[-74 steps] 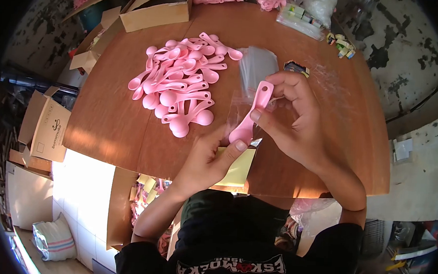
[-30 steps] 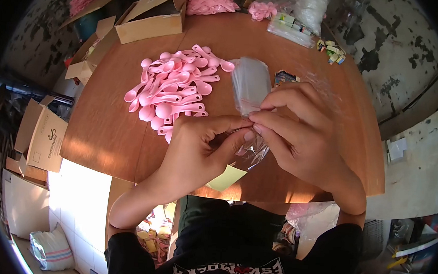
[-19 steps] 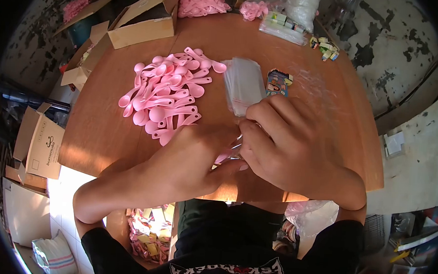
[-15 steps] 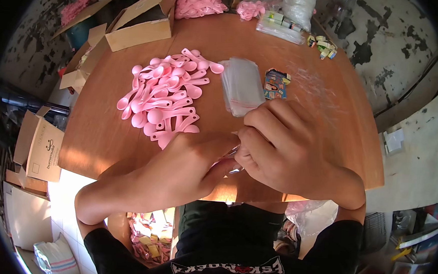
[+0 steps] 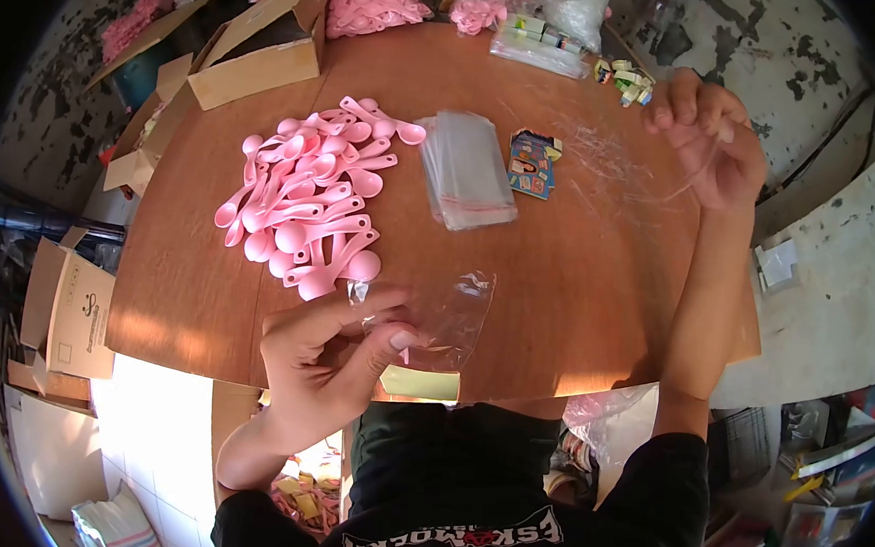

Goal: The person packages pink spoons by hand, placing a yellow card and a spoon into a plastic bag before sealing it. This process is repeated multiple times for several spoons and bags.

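Now vs 0.5 s ago: hands were pressed together over the near table edge; they are well apart now; right hand has gone up to the far right, left hand stayed near the body
Spoons: pile of pink spoons point(image 5: 307, 200) lies on the table point(image 5: 597, 283) left of centre, same spot on the wood as before; its near end is just beyond the left hand's fingertips, not touching
Left hand: left hand point(image 5: 327, 352) at the near table edge, palm up; thumb and forefinger pinch the left corner of the clear bag point(image 5: 450, 319); other fingers loosely curled
Bag: clear bag hangs to the right of the left hand, crumpled, over the table edge; well apart from the right hand; contents too glary to tell
Under bag: yellow card point(image 5: 421, 383) just below the bag, at the table edge
Stack: stack of clear bags point(image 5: 464, 170) flat on the table beyond the held bag, between spoons and printed cards point(image 5: 532, 164); untouched
Right hand: right hand point(image 5: 711, 135) raised over the far right table edge, arm stretched out; fingers curled inward; cannot tell whether it pinches anything
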A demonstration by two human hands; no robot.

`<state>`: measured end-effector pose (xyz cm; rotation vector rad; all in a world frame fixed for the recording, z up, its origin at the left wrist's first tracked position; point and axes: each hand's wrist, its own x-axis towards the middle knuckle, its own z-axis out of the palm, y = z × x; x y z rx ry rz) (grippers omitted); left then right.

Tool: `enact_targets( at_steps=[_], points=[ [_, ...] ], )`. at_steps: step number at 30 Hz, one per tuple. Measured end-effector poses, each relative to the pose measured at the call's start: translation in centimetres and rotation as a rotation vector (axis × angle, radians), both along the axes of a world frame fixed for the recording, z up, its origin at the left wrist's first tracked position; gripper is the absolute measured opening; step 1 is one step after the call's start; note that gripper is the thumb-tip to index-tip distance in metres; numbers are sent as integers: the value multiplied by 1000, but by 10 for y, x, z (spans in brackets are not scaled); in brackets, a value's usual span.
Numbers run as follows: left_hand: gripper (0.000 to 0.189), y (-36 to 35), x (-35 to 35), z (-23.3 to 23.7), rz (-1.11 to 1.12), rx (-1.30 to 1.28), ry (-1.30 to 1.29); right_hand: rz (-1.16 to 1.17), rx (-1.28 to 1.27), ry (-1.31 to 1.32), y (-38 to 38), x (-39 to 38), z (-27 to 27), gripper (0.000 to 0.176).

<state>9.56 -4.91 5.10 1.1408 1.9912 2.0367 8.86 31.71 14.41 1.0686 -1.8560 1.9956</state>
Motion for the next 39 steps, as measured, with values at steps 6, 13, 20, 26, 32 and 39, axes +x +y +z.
enact_targets(
  at_steps=[6,13,20,26,32,39],
  points=[
    [15,9,2,-12,87,233,-83,-1055,542,-410,97,-39,-119,27],
    [15,29,-7,-17,129,218,-159,-1035,657,-49,-23,-10,-68,35],
    [15,44,-7,-20,117,277,-228,-177,629,28,-113,15,-47,19],
    [37,35,-19,-30,59,394,-91,-447,511,131,-143,25,-50,11],
    [46,35,-20,-20,4,268,-102,-398,571,23,-153,21,-50,8],
    [17,37,-15,-34,124,325,-195,-194,571,-115,-111,17,-34,58]
  ],
)
